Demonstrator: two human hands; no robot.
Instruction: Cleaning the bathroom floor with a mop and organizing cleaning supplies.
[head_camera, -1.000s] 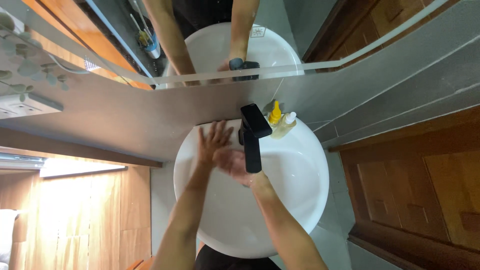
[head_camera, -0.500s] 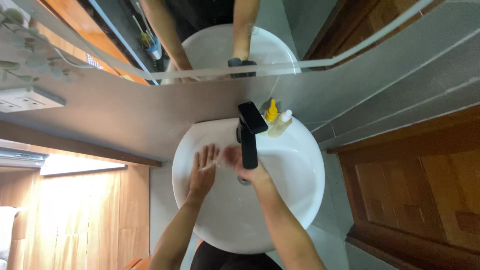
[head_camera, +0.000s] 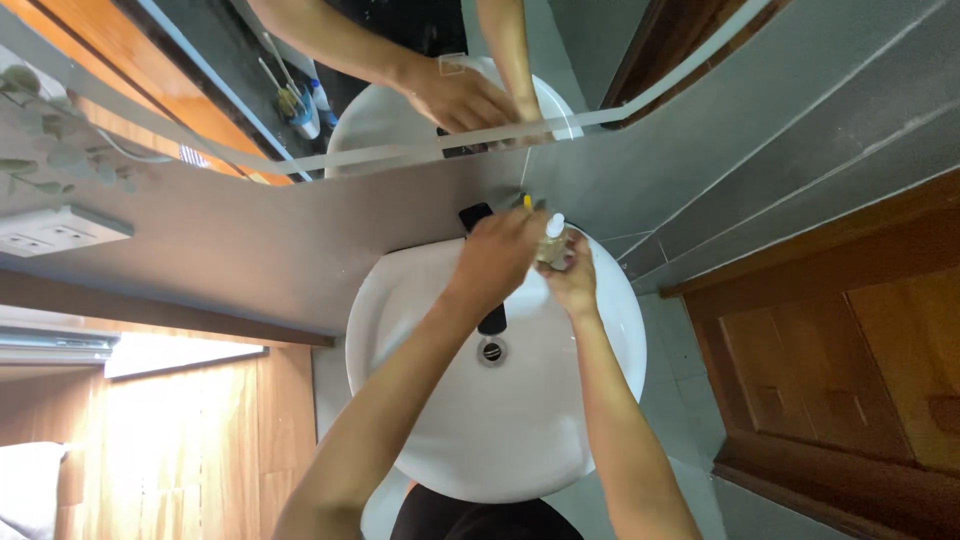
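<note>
Two hands met at the back rim of the white sink (head_camera: 420, 440), where the left hand (head_camera: 497, 252) curled down over the soap bottles' tops and the right hand (head_camera: 573, 278), cupped open, waited just beside the white-capped bottle (head_camera: 553, 237) standing upright.

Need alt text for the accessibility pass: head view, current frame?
Both hands reach to the back rim of a round white basin: left hand over the black faucet, right hand at a white-capped clear bottle. A mirror above reflects them.
</note>
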